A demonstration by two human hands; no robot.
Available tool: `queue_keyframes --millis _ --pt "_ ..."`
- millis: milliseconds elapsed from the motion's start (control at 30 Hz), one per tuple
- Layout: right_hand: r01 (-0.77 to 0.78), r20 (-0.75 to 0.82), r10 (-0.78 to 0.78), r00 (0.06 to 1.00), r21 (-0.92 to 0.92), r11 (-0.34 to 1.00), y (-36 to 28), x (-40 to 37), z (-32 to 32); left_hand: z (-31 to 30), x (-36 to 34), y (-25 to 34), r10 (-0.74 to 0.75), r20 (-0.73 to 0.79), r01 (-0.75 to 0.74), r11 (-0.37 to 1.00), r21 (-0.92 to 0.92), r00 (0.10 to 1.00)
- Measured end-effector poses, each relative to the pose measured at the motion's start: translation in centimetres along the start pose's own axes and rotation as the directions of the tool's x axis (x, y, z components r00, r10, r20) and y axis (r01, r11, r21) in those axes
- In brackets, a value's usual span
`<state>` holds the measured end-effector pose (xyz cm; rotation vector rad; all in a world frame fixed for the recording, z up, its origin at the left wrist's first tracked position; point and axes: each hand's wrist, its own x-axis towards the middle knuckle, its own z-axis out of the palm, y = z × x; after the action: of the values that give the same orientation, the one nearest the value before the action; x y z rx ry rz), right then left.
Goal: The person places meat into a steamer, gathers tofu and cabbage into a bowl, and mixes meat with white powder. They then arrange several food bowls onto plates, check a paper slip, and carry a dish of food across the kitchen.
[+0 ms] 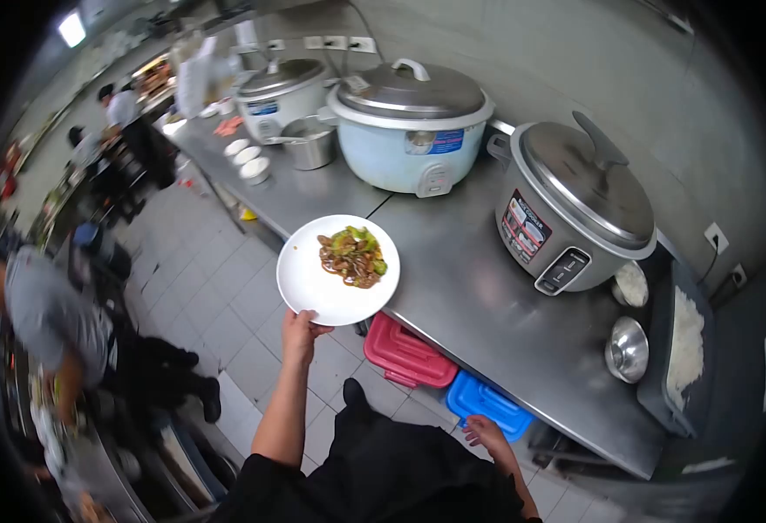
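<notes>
Table (452, 270): steel, running from the upper left to the lower right of the frame.
Cookers: pale blue cooker (409, 152) at upper centre, grey cooker (566, 209) at upper right, both lidded.
Lids: red lid (411, 350) and blue lid (490, 405), lower centre, below the table edge.
Plate (307, 270): left of centre, overlapping the table's front edge; whether it touches is unclear.
Food (354, 259): brown and green, heaped right of the plate's middle, away from the grip; that offset probably pulls the far rim down, so a level wrist matters.
Left hand (302, 333): gripping the plate's near rim, thumb on top; a firm pinch should suit, thumb clear of the food.
Right hand (486, 434): empty, fingers loosely curled, near the blue lid; free to steady the far rim.
</notes>
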<state>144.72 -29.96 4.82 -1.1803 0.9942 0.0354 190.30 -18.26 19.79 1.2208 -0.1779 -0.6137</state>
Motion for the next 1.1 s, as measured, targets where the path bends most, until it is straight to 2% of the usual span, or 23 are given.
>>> queue_keyframes --millis 67,100,167,200,233,300,367,400,467,533,567,633,700,733,800,833,900,933,967,1000,1033,1067,1100 --pt "-0.127 -0.248 0.151 0.957 0.110 0.986 2.5 2.0 1.4 -0.8 4.4 1.2 -0.063 0.061 0.061 0.998 0.031 0.996" --pt "-0.122 -0.281 0.161 0.946 0.152 0.981 3.1 2.8 2.2 -0.7 6.8 1.8 -0.086 0.099 0.081 0.996 0.045 0.991" --pt "-0.251 -0.376 0.325 0.868 0.232 0.940 5.0 3.6 4.6 -0.9 10.5 1.9 -0.179 0.225 0.147 0.977 0.153 0.958" --pt "-0.218 -0.426 0.328 0.843 0.287 0.933 7.5 4.1 5.7 -0.4 11.4 2.4 -0.216 0.239 0.181 0.971 0.159 0.947" --pt "-0.187 -0.489 0.289 0.823 0.247 0.951 10.1 4.4 6.9 -0.2 12.2 2.5 -0.254 0.247 0.216 0.962 0.168 0.935" --pt "-0.188 -0.492 0.420 0.762 0.453 0.871 11.3 3.7 10.2 -0.3 13.8 1.9 -0.313 0.357 0.249 0.944 0.216 0.880" --pt "-0.209 -0.481 0.500 0.720 0.537 0.817 11.6 2.5 13.3 0.8 14.2 1.1 -0.377 0.350 0.320 0.924 0.209 0.858" --pt "-0.231 -0.455 0.555 0.696 0.590 0.773 11.9 1.7 15.0 0.6 14.4 0.3 -0.412 0.392 0.339 0.909 0.243 0.823" --pt "-0.227 -0.444 0.619 0.648 0.663 0.713 13.9 1.4 17.3 -0.2 14.1 -1.8 -0.445 0.486 0.418 0.892 0.169 0.753" --pt "-0.217 -0.453 0.650 0.610 0.694 0.687 15.1 0.6 20.5 -0.8 13.4 -4.4 -0.514 0.574 0.277 0.848 0.452 0.637" --pt "-0.182 -0.488 0.648 0.585 0.699 0.691 14.7 0.9 22.1 0.8 12.5 -4.3 -0.606 0.624 0.224 0.782 0.582 0.494" --pt "-0.054 -0.550 0.660 0.512 0.746 0.664 14.3 1.4 25.9 2.1 11.4 -6.3 -0.739 0.642 0.136 0.671 0.729 0.203" --pt "0.011 -0.574 0.711 0.406 0.781 0.625 14.2 2.1 29.5 4.4 10.3 -10.1 -0.798 0.601 -0.059 0.599 0.799 0.046" --pt "0.027 -0.553 0.746 0.370 0.809 0.587 13.7 2.6 31.1 6.2 9.4 -11.5 -0.805 0.592 -0.104 0.593 0.799 -0.044" --pt "0.068 -0.516 0.791 0.329 0.848 0.526 13.4 3.0 32.0 11.0 6.8 -14.8 -0.786 0.598 -0.256 0.617 0.744 -0.156" --pt "0.102 -0.504 0.802 0.322 0.860 0.499 13.9 3.4 32.6 12.8 5.7 -16.4 -0.783 0.583 -0.279 0.622 0.732 -0.218" --pt "0.152 -0.470 0.831 0.297 0.883 0.444 15.3 3.9 33.5 17.0 2.7 -20.2 -0.795 0.508 -0.398 0.607 0.688 -0.333" --pt "0.162 -0.456 0.846 0.275 0.890 0.426 16.2 4.4 33.7 18.1 2.1 -23.2 -0.829 0.466 -0.471 0.560 0.682 -0.310" --pt "0.169 -0.435 0.862 0.260 0.900 0.403 17.0 4.8 34.0 19.1 2.5 -27.1 -0.824 0.441 -0.492 0.566 0.661 -0.356" --pt "0.234 -0.428 0.873 0.233 0.896 0.377 17.5 4.2 34.2 19.4 2.8 -30.9 -0.848 0.408 -0.618 0.527 0.583 -0.338" --pt "0.267 -0.400 0.891 0.215 0.901 0.341 18.0 3.4 34.5 19.4 3.4 -34.2 -0.867 0.384 -0.728 0.482 0.487 -0.317" --pt "0.241 -0.412 0.883 0.224 0.902 0.359 18.4 2.4 34.4 19.1 5.3 -36.9 -0.777 0.469 -0.837 0.532 0.131 -0.420" --pt "0.212 -0.427 0.875 0.228 0.899 0.383 19.1 0.9 33.9 19.5 5.9 -39.4 -0.660 0.509 -0.828 0.507 -0.241 -0.553"
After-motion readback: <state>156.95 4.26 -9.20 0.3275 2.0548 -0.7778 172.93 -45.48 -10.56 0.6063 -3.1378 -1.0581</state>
